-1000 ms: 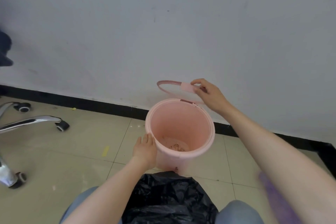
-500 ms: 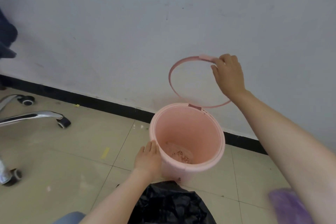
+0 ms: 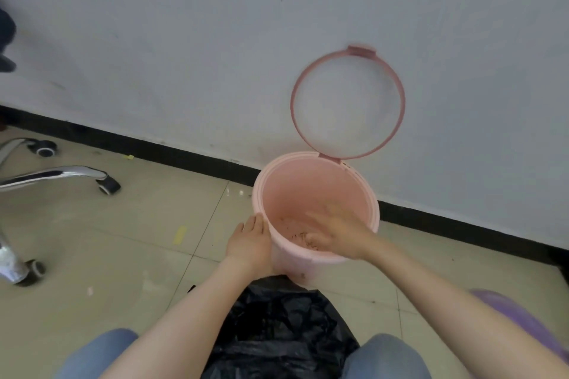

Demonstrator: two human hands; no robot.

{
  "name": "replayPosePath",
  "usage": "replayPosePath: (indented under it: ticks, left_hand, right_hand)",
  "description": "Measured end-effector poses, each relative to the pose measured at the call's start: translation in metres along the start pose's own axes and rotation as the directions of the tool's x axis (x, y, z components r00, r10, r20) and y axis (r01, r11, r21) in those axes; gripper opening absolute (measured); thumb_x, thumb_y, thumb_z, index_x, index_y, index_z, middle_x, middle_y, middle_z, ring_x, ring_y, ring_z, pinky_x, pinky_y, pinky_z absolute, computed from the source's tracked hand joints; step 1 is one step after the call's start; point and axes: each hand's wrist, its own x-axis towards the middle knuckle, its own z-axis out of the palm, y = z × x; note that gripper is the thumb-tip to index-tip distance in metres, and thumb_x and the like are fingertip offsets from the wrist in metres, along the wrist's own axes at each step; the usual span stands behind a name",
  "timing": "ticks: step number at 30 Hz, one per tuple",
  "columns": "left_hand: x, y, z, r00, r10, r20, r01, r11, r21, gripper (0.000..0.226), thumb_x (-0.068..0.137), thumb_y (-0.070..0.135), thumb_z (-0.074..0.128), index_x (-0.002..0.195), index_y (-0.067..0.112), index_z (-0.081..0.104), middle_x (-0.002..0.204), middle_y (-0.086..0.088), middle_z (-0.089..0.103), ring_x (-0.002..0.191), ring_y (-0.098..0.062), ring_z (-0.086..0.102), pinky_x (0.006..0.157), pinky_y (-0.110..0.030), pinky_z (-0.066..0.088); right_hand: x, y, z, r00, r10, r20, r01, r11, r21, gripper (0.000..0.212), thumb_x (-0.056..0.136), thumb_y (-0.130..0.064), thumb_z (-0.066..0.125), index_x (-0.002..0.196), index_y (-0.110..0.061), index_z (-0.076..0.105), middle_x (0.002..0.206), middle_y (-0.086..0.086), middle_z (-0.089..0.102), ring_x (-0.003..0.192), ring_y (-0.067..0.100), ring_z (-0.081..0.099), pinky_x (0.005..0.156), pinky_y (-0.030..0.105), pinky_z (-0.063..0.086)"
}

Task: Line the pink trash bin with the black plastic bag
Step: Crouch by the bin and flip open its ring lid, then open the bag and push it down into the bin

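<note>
The pink trash bin point(image 3: 308, 184) stands on the tiled floor against the white wall, with brownish crumbs on its bottom. Its hinged pink ring point(image 3: 348, 106) is flipped up and leans on the wall. My left hand point(image 3: 249, 243) rests flat against the bin's left outer wall, fingers together. My right hand point(image 3: 338, 232), blurred by motion, hovers over the bin's front rim with its fingers spread and nothing in it. The crumpled black plastic bag point(image 3: 283, 332) lies between my knees, just in front of the bin.
A chrome office-chair base point(image 3: 55, 177) with castors spreads over the floor at the left. A black skirting strip point(image 3: 172, 154) runs along the wall. Something purple point(image 3: 517, 320) lies at the lower right. A yellow scrap point(image 3: 179, 234) lies on the tiles.
My right hand has let go of the ring, which now stands fully up against the wall, and has come down to the bin's mouth. The left hand has stayed on the bin.
</note>
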Motion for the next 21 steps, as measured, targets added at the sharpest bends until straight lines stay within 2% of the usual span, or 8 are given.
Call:
replayPosePath:
  ticks: [3,8,11,14,16,18,19,21]
  left_hand:
    - [-0.002,-0.001,0.000,1.000,0.017,-0.009,-0.018,1.000,-0.018,0.074,0.087,0.020,0.040,0.143,0.001,-0.004,0.157,-0.015,-0.004,0.145,-0.025,-0.001,0.120,-0.039,0.007]
    - [-0.001,-0.012,0.011,0.997,0.040,-0.067,-0.050,0.989,-0.142,0.075,0.086,0.020,0.043,0.145,0.007,-0.003,0.158,-0.010,-0.004,0.145,-0.025,0.000,0.118,-0.043,0.011]
    - [-0.008,-0.017,0.047,0.986,-0.053,-0.161,0.003,0.956,-0.292,0.075,0.089,0.026,0.045,0.144,0.010,-0.005,0.157,-0.015,-0.004,0.144,-0.031,0.001,0.117,-0.043,0.013]
    - [-0.017,-0.016,0.100,0.998,-0.029,-0.051,0.013,0.957,-0.289,0.081,0.089,0.048,0.040,0.144,0.016,-0.009,0.157,-0.014,-0.009,0.144,-0.031,-0.005,0.117,-0.045,0.009]
    - [-0.018,-0.015,0.131,0.997,0.031,0.073,-0.015,0.980,-0.201,0.089,0.084,0.063,0.038,0.144,0.020,-0.012,0.156,-0.013,-0.014,0.144,-0.030,-0.011,0.117,-0.046,0.003]
    - [-0.014,-0.016,0.152,0.989,0.049,0.140,-0.026,0.987,-0.158,0.097,0.078,0.070,0.040,0.144,0.022,-0.014,0.156,-0.013,-0.015,0.143,-0.030,-0.014,0.117,-0.049,0.000]
    - [-0.011,-0.018,0.158,0.987,0.047,0.156,-0.024,0.988,-0.150,0.101,0.076,0.070,0.043,0.143,0.023,-0.015,0.156,-0.013,-0.015,0.143,-0.030,-0.014,0.117,-0.051,0.000]
    - [-0.002,-0.026,0.167,0.979,0.044,0.201,-0.021,0.993,-0.114,0.104,0.075,0.067,0.049,0.143,0.024,-0.017,0.157,-0.011,-0.012,0.143,-0.031,-0.012,0.116,-0.054,0.001]
  right_hand:
    - [-0.023,-0.010,0.046,0.994,-0.040,0.105,0.041,0.999,-0.013,0.063,0.088,-0.048,0.049,0.142,-0.030,0.022,0.156,0.004,0.015,0.143,0.023,0.010,0.115,0.043,0.011]
    - [-0.036,-0.012,0.064,0.995,0.024,-0.095,-0.030,0.998,-0.060,0.056,0.092,-0.024,0.048,0.142,-0.023,0.024,0.152,0.007,0.027,0.140,0.028,0.018,0.114,0.047,0.015]
    - [-0.053,-0.024,0.083,0.934,-0.047,-0.355,0.016,0.996,-0.091,0.047,0.080,-0.011,0.065,0.125,-0.006,0.051,0.132,0.022,0.052,0.122,0.038,0.049,0.099,0.049,0.043]
    - [-0.074,-0.024,0.122,0.888,-0.125,-0.443,0.059,0.985,-0.162,0.040,0.073,-0.021,0.075,0.108,-0.006,0.064,0.113,0.018,0.067,0.108,0.035,0.062,0.085,0.046,0.055]
    - [-0.083,-0.019,0.151,0.962,-0.077,-0.263,0.043,0.990,-0.131,0.057,0.077,-0.041,0.069,0.123,-0.010,0.055,0.129,0.019,0.057,0.123,0.033,0.051,0.099,0.047,0.046]
    - [-0.092,-0.016,0.178,0.997,-0.005,0.082,0.010,0.997,-0.071,0.083,0.078,-0.057,0.057,0.142,-0.015,0.024,0.152,0.017,0.025,0.142,0.031,0.019,0.115,0.047,0.020]
    - [-0.094,-0.015,0.191,0.977,-0.002,0.212,0.022,0.995,-0.093,0.092,0.078,-0.059,0.056,0.145,-0.018,0.010,0.155,0.015,0.014,0.144,0.030,0.009,0.117,0.047,0.011]
    - [-0.096,-0.017,0.212,0.950,0.010,0.312,0.040,0.988,-0.152,0.093,0.080,-0.047,0.061,0.145,-0.019,0.001,0.153,0.015,0.019,0.142,0.032,0.011,0.116,0.049,0.010]
